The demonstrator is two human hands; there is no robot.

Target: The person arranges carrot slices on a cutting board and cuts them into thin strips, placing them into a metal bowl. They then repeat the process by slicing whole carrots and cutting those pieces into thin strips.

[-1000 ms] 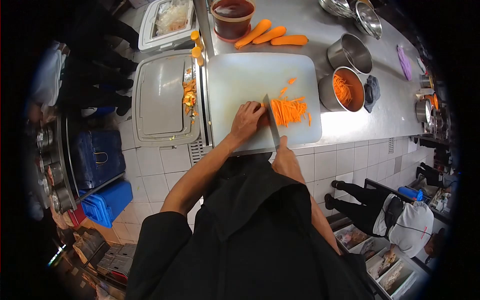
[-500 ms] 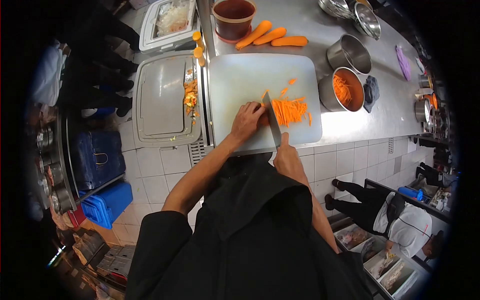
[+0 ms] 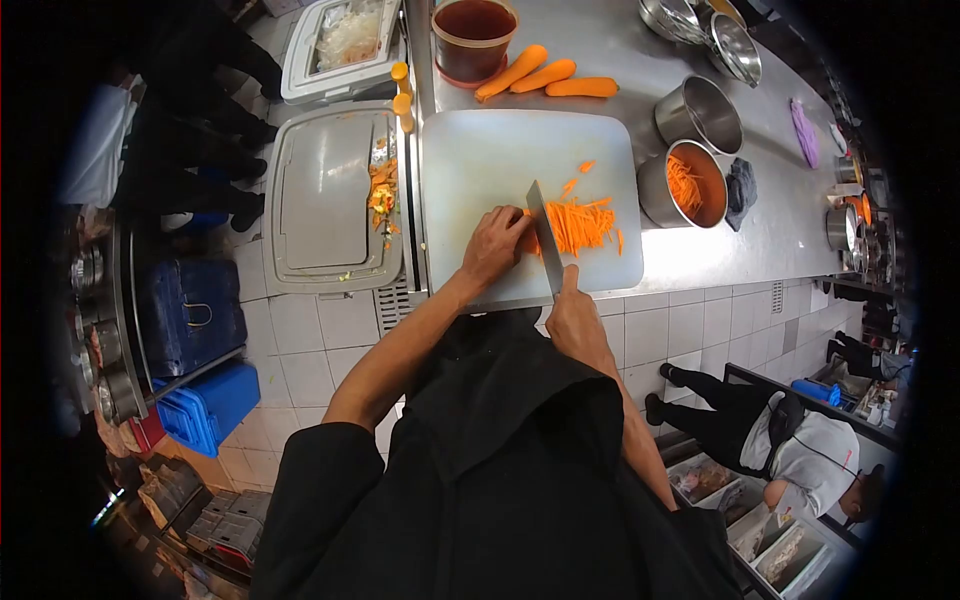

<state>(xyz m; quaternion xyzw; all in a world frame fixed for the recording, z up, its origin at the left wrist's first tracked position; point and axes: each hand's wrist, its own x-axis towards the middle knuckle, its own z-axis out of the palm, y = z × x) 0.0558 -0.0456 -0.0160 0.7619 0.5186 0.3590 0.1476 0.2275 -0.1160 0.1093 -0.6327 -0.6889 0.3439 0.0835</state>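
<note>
My right hand (image 3: 575, 318) grips the handle of a knife (image 3: 546, 235), whose blade stands over a white cutting board (image 3: 470, 150). To the left of the blade, my left hand (image 3: 496, 243) is curled with its fingertips close to the steel, pressing on orange carrot that is mostly hidden under the fingers. A heap of thin carrot strips (image 3: 582, 226) lies just right of the blade, and a few loose bits lie above it. Three peeled whole carrots (image 3: 545, 76) rest on the steel table beyond the board.
A metal pot with carrot strips (image 3: 655, 190) stands right of the board beside an empty pot (image 3: 690, 118). A brown bucket (image 3: 472, 50) is behind. Left is a grey bin (image 3: 325, 200) with peelings. Another person (image 3: 800, 450) stands at the lower right.
The knife and both hands stay nearly in place; the blade's tip has tilted slightly. More orange shows between my left fingertips and the blade. The person at the lower right has shifted slightly.
</note>
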